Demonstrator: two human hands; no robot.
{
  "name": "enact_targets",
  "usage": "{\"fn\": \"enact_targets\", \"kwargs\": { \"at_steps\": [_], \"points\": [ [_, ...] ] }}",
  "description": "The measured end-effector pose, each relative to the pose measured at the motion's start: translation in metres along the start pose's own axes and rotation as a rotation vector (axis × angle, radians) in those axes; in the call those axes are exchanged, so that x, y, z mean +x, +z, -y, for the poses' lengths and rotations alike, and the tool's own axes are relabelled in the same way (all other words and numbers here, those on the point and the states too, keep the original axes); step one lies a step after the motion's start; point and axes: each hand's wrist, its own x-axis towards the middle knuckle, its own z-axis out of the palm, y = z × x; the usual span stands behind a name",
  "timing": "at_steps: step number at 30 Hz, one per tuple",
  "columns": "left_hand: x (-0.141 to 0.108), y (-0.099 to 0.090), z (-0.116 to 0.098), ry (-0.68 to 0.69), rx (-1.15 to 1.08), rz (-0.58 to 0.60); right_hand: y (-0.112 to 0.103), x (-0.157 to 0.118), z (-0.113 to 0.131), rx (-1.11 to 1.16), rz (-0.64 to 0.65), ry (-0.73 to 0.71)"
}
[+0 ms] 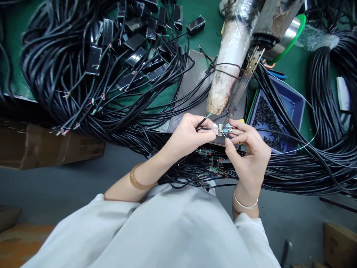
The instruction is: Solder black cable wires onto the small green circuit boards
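Note:
My left hand [192, 131] is closed on a black cable [201, 122] whose stripped end shows thin coloured wires. Something whitish, perhaps a finger cover, sits at its fingertips beside a small green circuit board [225, 128]. The fingers of my right hand [247, 143] pinch that board from its right side. A thin silvery wire, apparently solder, shows near the right thumb; whether the thumb grips it is unclear. Just above the board, the soldering iron [240, 91] points down, its tip at or very near the board. A wrapped, scorched white tube [227, 63] slants beside it.
Coiled black cables [125, 108] with black boxes [95, 59] cover the left. A blue bin [297, 108] of small black pieces and a green-rimmed solder spool [292, 37] are on the right. More wired boards [216, 170] hang at the table's front edge.

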Motion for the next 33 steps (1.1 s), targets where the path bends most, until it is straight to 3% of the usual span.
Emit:
{"fn": "enact_targets", "kwargs": {
  "at_steps": [7, 12, 16, 21, 27, 33],
  "points": [
    [-0.011, 0.003, 0.006, -0.014, -0.126, 0.155, 0.003, -0.015, -0.004, -0.119, -0.114, 0.030],
    [-0.028, 0.011, 0.022, -0.093, -0.432, 0.222, -0.018, -0.024, 0.006, -0.138, -0.234, 0.114],
    [-0.036, 0.018, 0.028, -0.208, -0.596, 0.246, -0.034, -0.011, 0.011, -0.069, -0.147, 0.156],
    [-0.038, 0.015, 0.022, -0.138, -0.413, 0.174, -0.031, 0.004, 0.003, -0.015, 0.030, 0.175],
    [-0.037, 0.009, 0.007, 0.029, -0.270, 0.108, -0.022, 0.005, 0.000, -0.029, 0.058, 0.166],
    [-0.035, 0.011, 0.009, 0.120, -0.177, 0.075, -0.013, 0.004, -0.003, -0.044, 0.063, 0.150]
  ]
}}
